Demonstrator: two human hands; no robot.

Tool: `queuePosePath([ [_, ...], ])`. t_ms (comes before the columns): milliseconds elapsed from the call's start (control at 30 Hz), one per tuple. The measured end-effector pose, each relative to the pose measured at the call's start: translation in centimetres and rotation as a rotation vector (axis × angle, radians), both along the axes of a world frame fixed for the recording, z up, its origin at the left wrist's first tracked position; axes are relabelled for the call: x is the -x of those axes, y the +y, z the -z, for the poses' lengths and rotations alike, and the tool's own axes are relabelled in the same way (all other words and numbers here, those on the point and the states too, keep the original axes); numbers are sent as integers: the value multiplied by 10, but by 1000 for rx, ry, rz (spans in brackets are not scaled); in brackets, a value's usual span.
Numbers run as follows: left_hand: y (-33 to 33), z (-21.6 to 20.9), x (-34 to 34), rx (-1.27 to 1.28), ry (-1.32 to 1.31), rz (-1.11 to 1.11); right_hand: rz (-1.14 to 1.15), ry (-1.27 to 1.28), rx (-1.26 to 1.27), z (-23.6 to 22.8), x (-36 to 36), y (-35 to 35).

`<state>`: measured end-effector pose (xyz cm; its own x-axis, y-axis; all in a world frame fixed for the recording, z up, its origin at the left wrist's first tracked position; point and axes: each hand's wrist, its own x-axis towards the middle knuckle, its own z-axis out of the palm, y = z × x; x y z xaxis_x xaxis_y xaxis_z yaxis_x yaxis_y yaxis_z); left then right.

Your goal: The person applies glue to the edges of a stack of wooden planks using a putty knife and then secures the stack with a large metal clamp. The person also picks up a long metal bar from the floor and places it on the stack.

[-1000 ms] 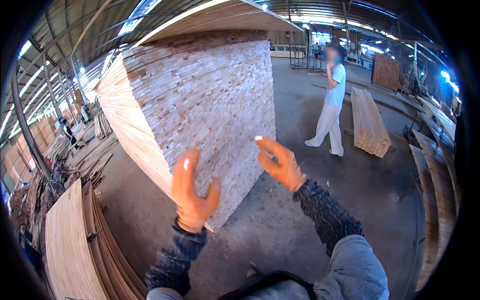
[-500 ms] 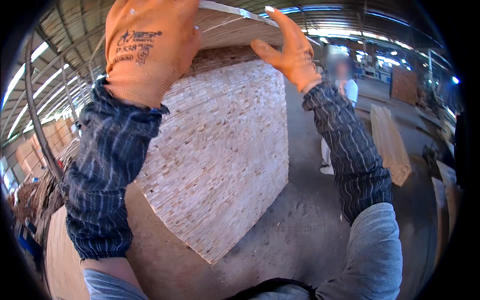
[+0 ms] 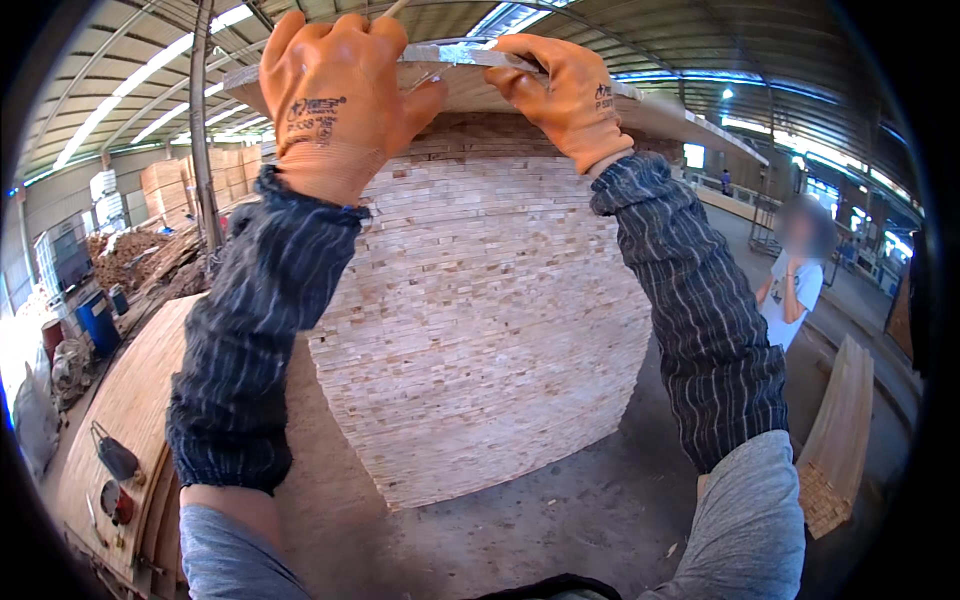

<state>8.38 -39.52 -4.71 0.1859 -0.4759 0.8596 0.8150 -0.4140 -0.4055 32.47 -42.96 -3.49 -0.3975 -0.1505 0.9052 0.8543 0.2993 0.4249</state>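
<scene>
Top board [image 3: 460, 88] jutting out over timber stack [image 3: 480, 300]

Near edge runs left to right, dropping toward the right end; underside faces the wearer. Long axis: cannot tell. Right grip [image 3: 562, 100] closed on that edge, fingers over, thumb below. Left grip [image 3: 335, 110] overlaps the edge farther left, thumb across the underside; cannot tell if closed. Board lies between and beyond both. Stack blocks the space ahead. Right: bystander [image 3: 792, 300], plank bundle [image 3: 842, 430]. Low left: wood sheets [image 3: 150, 370].
</scene>
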Motion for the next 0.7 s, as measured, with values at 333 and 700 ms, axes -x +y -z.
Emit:
queuePosePath([
  [333, 18, -4, -13, -60, -111, 3, -21, -98, -62, -7, -4, 7],
  [700, 24, 7, -21, -152, -105, -101, 209, -218, -109, -13, -15, 19],
])
